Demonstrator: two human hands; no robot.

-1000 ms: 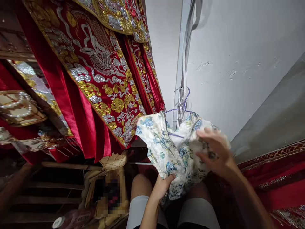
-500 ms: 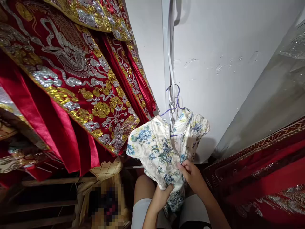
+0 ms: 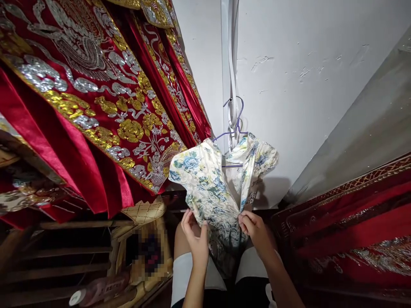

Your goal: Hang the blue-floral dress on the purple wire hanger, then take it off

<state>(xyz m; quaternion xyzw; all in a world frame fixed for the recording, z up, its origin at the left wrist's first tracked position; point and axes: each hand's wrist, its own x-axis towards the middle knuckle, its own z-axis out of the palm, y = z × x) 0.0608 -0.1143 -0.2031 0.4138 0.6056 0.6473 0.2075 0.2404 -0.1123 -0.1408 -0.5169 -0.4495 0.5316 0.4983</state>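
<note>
A cream dress with a blue and green flower print [image 3: 212,188] hangs on a purple wire hanger [image 3: 236,126] hooked on white straps against the wall. My left hand [image 3: 194,237] pinches the left edge of the dress at waist height. Over on the opposite side, my right hand [image 3: 255,229] is closed on the dress's right edge near the front opening. Both hands sit low in the head view, above my knees in white shorts [image 3: 189,273].
Red garments with gold and silver embroidery [image 3: 105,107] hang close on the left. More red embroidered cloth [image 3: 349,222] lies at the right. A white wall [image 3: 305,85] stands behind. A woven bag [image 3: 144,214] and wooden slats [image 3: 64,256] are below left.
My left hand moved from under the dress's hem up to its left edge. My right hand slid slightly lower on the right edge. The dress hangs straighter and flatter.
</note>
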